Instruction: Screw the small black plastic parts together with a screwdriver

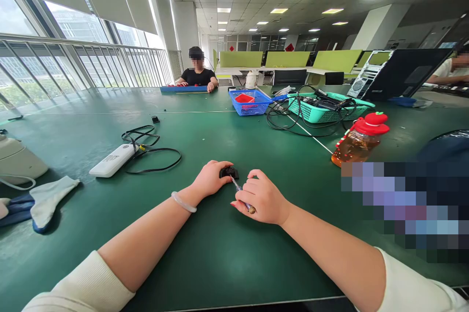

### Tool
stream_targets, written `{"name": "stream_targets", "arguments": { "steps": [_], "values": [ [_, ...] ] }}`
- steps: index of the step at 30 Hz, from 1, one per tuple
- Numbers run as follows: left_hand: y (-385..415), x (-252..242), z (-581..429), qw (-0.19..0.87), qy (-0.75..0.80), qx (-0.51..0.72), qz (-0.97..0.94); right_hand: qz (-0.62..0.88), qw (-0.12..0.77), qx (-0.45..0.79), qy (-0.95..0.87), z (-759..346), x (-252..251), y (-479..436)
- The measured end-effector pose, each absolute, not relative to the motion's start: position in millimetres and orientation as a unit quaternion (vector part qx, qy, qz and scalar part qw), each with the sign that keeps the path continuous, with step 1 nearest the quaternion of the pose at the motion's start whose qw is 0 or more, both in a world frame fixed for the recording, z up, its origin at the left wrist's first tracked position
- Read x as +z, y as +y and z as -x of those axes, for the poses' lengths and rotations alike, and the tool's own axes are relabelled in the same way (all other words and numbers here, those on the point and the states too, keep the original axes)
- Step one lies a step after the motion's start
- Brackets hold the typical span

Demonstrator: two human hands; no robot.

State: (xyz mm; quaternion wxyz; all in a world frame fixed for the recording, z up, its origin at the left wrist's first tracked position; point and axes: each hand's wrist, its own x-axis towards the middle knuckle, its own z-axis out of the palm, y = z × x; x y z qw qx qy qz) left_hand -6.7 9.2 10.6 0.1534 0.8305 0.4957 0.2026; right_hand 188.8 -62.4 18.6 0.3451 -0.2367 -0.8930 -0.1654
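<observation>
My left hand [213,176] is closed around a small black part [229,172] in the middle of the green table [176,263]. What kind of part it is I cannot make out. Between the fingers of my right hand [262,196] is a screwdriver [249,206] with a see-through handle. Its thin metal shaft slants up and left, and the tip meets the near side of the black part or lies just beside it. My fingers partly cover both the part and the handle.
Left of my hands lie a white power bank [113,160], a black cable [156,171] and a blue-and-white glove [53,202]. A red-lidded bottle [357,143], a blue basket [252,107], a cable-filled green basket [311,113] and a computer case [399,75] stand farther right. Someone sits opposite [198,76].
</observation>
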Motion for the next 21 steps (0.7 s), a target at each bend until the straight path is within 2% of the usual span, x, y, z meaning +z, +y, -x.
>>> {"name": "stream_targets", "arguments": {
  "steps": [13,21],
  "values": [
    [7.0,11.0,4.8,0.155,0.500,0.206,-0.826,0.237,0.312,-0.176,-0.903,-188.9,8.8,-58.8],
    [7.0,9.9,4.7,0.157,0.510,0.209,-0.820,0.215,0.325,-0.187,-0.902,-188.2,8.6,-58.6]
  ]
}}
